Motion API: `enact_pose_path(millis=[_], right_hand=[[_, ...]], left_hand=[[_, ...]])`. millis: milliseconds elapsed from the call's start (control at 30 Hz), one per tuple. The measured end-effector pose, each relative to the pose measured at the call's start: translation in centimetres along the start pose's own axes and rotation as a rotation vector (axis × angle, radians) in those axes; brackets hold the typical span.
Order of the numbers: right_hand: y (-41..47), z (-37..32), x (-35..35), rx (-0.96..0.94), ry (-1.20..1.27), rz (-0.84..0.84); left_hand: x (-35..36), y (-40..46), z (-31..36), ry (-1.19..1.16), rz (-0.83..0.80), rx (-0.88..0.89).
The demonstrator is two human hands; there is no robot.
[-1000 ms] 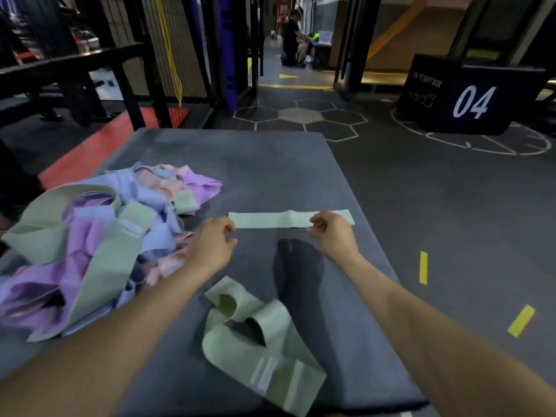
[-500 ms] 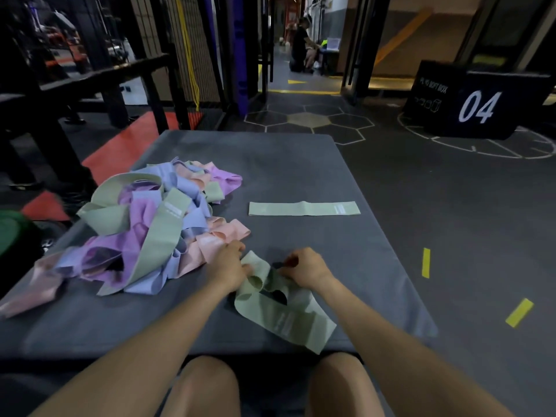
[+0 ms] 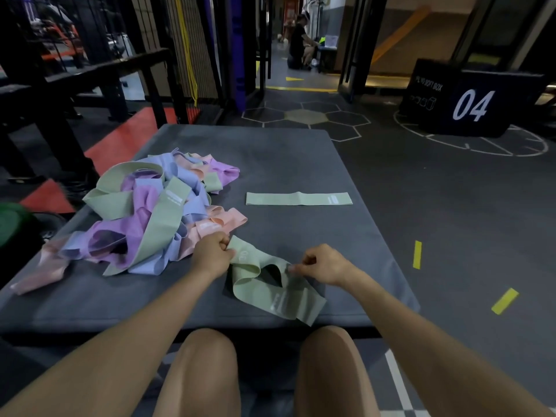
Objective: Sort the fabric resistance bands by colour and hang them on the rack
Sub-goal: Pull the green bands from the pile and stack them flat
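A crumpled green band (image 3: pixel 264 291) lies near the front edge of the grey padded table (image 3: pixel 270 158). My left hand (image 3: pixel 212 254) pinches its left end and my right hand (image 3: pixel 323 264) pinches its right part, so the band is stretched a little between them. Farther back a second green band (image 3: pixel 298 198) lies flat and straight. A tangled heap of bands (image 3: pixel 144 215) in green, lilac, blue and pink covers the table's left side. No hanging rack for the bands can be made out.
Black metal gym frames (image 3: pixel 99 70) stand behind the table on the left. A black soft box marked 04 (image 3: pixel 472 100) sits on the floor at the right. A person (image 3: pixel 299 40) crouches far down the corridor. My bare knees (image 3: pixel 264 371) are below the table's front edge.
Both hands left the flat green band at the back, came toward me and took hold of the crumpled green band near the front edge. The camera also pulled back.
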State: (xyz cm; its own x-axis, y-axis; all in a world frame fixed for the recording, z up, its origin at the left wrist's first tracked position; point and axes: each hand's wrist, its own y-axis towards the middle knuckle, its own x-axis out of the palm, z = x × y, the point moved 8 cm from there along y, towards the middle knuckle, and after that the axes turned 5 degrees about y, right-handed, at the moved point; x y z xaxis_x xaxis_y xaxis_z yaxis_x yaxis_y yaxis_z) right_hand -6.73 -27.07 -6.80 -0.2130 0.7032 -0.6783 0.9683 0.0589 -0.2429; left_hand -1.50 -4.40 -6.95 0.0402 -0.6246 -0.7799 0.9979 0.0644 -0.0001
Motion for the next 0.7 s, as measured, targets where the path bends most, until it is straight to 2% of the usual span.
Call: enact_pose_path(millis=[267,433,533,700], right_hand=[[-3.8,-0.1,1.1,0.016,-0.107,-0.209],[-4.3,-0.4,-2.2,0.004,0.100,-0.044],[-3.7,1.0,-4.0,0.079,0.223,0.022],[-2.0,3.3,-5.8,0.144,0.264,0.129]], left_hand=[[-1.6,-2.6,1.1,-0.007,0.026,0.011],[-3.9,-3.1,1.7,0.044,0.075,0.031],[-5.3,-3.1,1.9,0.041,0.104,0.004],[-6.2,-2.3,2.4,0.007,0.115,-0.007]])
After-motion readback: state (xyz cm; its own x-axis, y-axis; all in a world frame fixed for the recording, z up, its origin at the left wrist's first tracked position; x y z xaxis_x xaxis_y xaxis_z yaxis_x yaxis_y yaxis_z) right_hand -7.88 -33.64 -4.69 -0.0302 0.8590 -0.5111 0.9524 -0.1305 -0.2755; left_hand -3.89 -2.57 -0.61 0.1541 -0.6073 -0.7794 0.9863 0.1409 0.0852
